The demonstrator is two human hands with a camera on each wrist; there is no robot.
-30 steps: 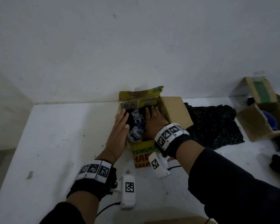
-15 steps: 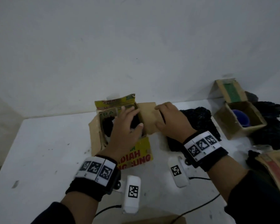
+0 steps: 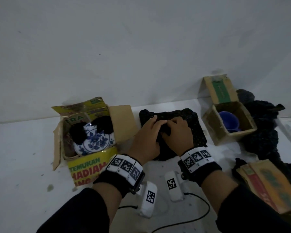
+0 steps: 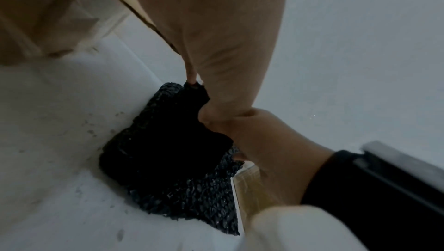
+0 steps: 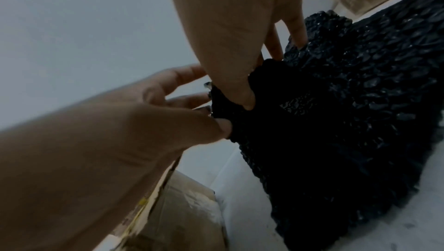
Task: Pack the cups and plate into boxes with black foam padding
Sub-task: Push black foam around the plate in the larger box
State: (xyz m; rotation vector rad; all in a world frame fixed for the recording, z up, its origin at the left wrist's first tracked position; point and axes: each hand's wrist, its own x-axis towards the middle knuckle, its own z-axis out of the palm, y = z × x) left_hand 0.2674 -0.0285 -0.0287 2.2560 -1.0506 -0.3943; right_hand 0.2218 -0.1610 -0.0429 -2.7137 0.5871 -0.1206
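Note:
A blue-and-white plate [image 3: 94, 140] lies in the open yellow box [image 3: 87, 167] at left, with black foam lumps [image 3: 78, 133] on its far edge. A blue cup [image 3: 229, 121] sits in the small brown box [image 3: 232, 137] at right. Between the boxes a black foam sheet [image 3: 195, 132] lies on the white surface. My left hand [image 3: 156, 122] and right hand [image 3: 168, 130] meet on it, and both pinch a fold near its middle. In the wrist views, the right thumb [image 5: 247, 101] and the left fingers [image 5: 206, 109] clamp the foam [image 5: 348, 122] [image 4: 168, 160].
More black foam [image 3: 265, 135] is heaped at the far right behind the cup's box. A flattened printed carton [image 3: 267, 184] lies at the near right. A white wall [image 3: 141, 47] rises just behind the boxes. A black cable [image 3: 191, 219] runs along the near edge.
Both hands have left the yellow box and moved right onto the black foam sheet, where they now pinch it. The plate in the box is uncovered again.

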